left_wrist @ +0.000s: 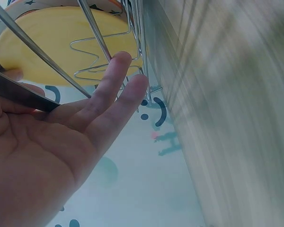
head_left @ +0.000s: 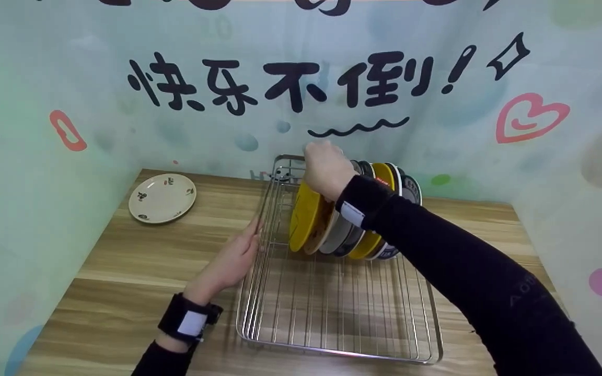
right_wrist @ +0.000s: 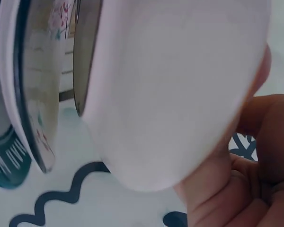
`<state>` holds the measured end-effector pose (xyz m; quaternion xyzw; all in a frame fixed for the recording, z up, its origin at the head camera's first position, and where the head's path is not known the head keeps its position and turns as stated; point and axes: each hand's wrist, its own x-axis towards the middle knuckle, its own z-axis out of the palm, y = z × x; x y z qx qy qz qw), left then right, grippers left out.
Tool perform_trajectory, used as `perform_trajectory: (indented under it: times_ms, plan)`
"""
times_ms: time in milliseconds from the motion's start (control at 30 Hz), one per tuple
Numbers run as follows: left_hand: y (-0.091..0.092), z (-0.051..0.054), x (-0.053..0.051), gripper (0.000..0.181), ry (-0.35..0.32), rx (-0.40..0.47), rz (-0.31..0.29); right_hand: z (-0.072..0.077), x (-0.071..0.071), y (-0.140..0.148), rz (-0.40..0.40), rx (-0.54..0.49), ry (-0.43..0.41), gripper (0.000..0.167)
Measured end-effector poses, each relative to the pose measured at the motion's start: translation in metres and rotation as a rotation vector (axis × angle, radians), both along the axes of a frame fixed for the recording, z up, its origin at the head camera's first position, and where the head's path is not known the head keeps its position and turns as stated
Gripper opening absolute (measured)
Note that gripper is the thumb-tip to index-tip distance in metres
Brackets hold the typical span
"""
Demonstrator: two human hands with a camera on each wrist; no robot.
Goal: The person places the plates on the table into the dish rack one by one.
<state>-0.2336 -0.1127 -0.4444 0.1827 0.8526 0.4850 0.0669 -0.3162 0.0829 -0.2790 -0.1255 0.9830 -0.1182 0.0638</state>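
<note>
In the head view, my right hand (head_left: 330, 167) is over the top of the plates at the left end of a row, above a yellow plate (head_left: 303, 216). The right wrist view shows that hand gripping the edge of a plate (right_wrist: 180, 94) by its smooth white side. I cannot tell whether this is the yellow one. My left hand (head_left: 235, 256) holds the left side of a metal wire rack (head_left: 343, 352). Close up, its rim runs between the fingers, two of which stretch along the side wires. Inside, the yellow plate leans, with an orange-rimmed plate (left_wrist: 104, 4) behind it.
Several upright plates with yellow, grey and dark rims, such as a grey patterned plate (head_left: 412, 188), fill the rack's far part. A cream plate (head_left: 162, 198) with small flower marks lies flat at the table's (head_left: 118, 297) far left. Printed cloth (head_left: 280, 31) encloses the back and sides.
</note>
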Motion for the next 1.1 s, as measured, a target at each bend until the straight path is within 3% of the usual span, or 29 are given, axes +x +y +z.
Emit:
perform_trajectory:
  times_ms: [100, 400, 600, 867, 1100]
  plan:
    - [0.001, -0.003, 0.001, 0.055, 0.007, -0.003, 0.008, 0.001, 0.002, 0.0, 0.001, 0.001, 0.028, 0.012]
    - [-0.002, 0.003, -0.002, 0.056, -0.024, 0.006, -0.014, 0.017, 0.005, 0.0, -0.009, -0.022, 0.127, 0.015]
    - [-0.006, 0.007, -0.004, 0.056, -0.04, -0.002, -0.024, 0.029, 0.008, 0.005, -0.012, -0.057, 0.199, 0.026]
    - [-0.003, 0.005, -0.003, 0.056, -0.017, -0.008, -0.03, 0.038, 0.027, 0.029, 0.019, -0.086, 0.329, 0.04]
    - [0.0, 0.004, -0.002, 0.056, -0.018, 0.006, -0.01, 0.033, 0.039, 0.057, 0.038, -0.111, 0.395, 0.046]
